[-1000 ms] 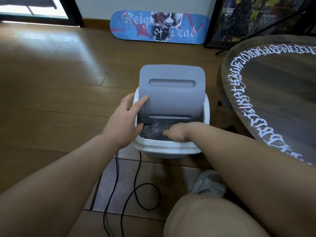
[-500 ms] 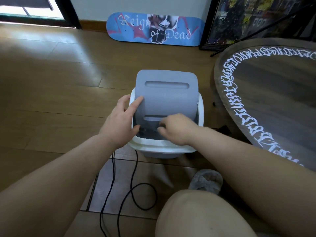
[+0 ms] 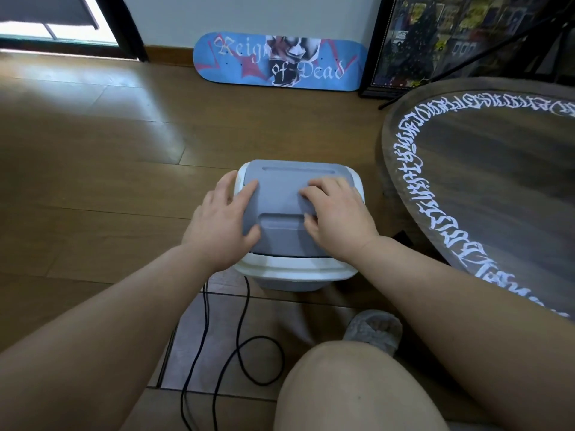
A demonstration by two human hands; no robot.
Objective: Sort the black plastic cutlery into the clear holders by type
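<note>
The left hand (image 3: 222, 222) is laid flat and open on the grey lid (image 3: 280, 206) of the bin (image 3: 289, 273); the right hand (image 3: 337, 219) is pressed there too, holding nothing. No cutlery or holders can be seen. Such forks are likely light and bendy, best pinched by the handle.

A brown wooden plank floor (image 3: 93, 157) fills most of the view, with a pale sheen of daylight across it toward 10 o'clock. At 11 o'clock a dark-framed doorway (image 3: 124, 26) lets in bright light. A white wall (image 3: 249, 17) with a wooden skirting board (image 3: 168, 52) runs along 12 o'clock, and a blue skateboard deck (image 3: 280, 62) lettered "Reign of Dead" leans on its edge against it. At 1 o'clock stands a dark-framed picture (image 3: 435, 42). A round dark table (image 3: 504, 188) ringed with white script sits at 3 o'clock. Black cables (image 3: 245, 346) loop over grey floor tiles (image 3: 211, 337) at 6 o'clock
</note>
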